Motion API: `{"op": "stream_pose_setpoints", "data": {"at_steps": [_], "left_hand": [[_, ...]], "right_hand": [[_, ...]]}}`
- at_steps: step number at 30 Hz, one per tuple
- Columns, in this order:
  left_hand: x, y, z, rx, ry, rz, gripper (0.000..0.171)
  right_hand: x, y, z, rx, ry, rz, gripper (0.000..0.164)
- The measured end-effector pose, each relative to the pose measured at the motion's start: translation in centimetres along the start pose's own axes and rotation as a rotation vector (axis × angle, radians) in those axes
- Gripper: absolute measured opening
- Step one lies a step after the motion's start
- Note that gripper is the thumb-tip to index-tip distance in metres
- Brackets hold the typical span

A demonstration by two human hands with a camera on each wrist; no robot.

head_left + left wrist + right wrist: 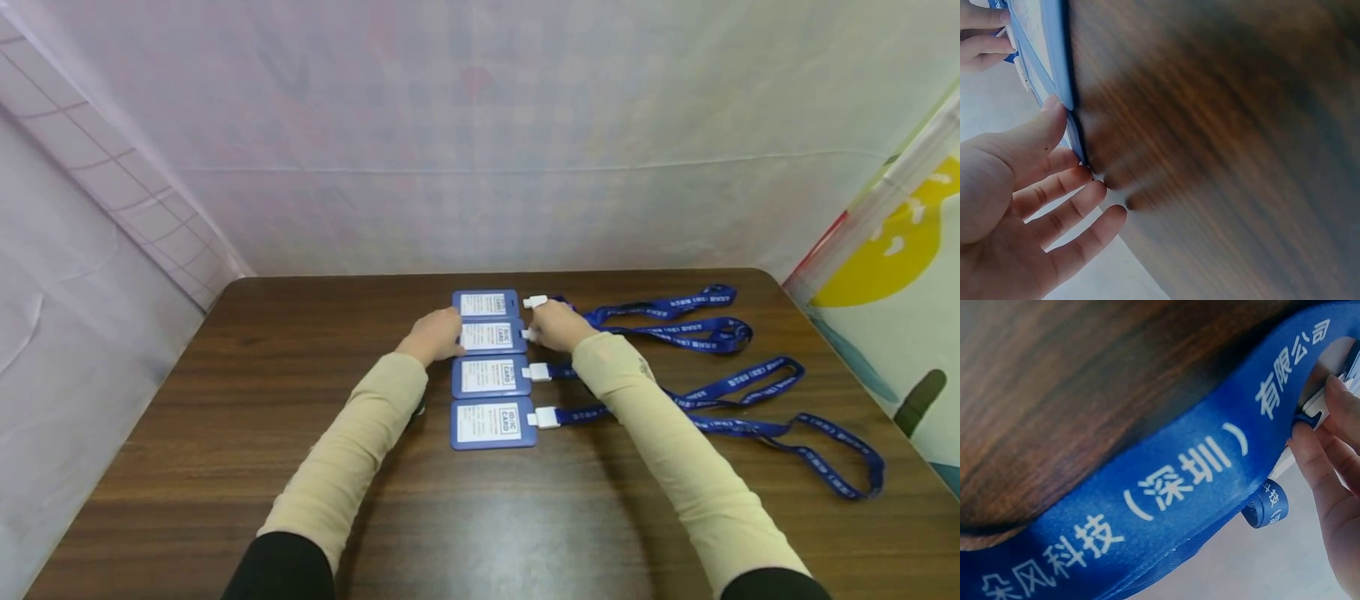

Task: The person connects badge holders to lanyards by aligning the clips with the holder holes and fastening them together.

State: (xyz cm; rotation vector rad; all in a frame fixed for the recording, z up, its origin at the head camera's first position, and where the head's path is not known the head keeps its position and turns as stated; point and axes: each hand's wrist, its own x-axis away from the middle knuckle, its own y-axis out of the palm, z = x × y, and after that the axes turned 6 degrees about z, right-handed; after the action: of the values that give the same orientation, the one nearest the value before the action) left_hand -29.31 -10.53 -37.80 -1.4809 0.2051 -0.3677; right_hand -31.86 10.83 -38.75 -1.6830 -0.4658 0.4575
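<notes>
Looking close first, we see the front badge (487, 423) flat on the brown table (225, 433), with the next badge (490, 376) just behind it. Behind those, our left hand (431, 336) touches the left end of the third badge (491, 337), its fingers a bit apart and almost straight. Our right hand (557, 326) pinches that badge's white clip (527, 335). We think the badges are light, stiff and smooth, so they may slide. We would hold them by their thin sides or by the clip. The blue straps (720, 392) off to the right look soft and floppy, so they could snag. The last badge (483, 304) lies near the table's back edge, so we have little room there. We have much more room leftward. Past that edge hangs a pale cloth (525, 150).
</notes>
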Motion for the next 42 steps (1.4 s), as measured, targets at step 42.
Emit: {"op": "stream_pose_setpoints", "data": {"at_steps": [42], "left_hand": [[0.1, 0.12, 0.14, 0.002, -0.003, 0.0, 0.025]], "right_hand": [[-0.27, 0.24, -0.46, -0.032, -0.005, 0.004, 0.017]]}}
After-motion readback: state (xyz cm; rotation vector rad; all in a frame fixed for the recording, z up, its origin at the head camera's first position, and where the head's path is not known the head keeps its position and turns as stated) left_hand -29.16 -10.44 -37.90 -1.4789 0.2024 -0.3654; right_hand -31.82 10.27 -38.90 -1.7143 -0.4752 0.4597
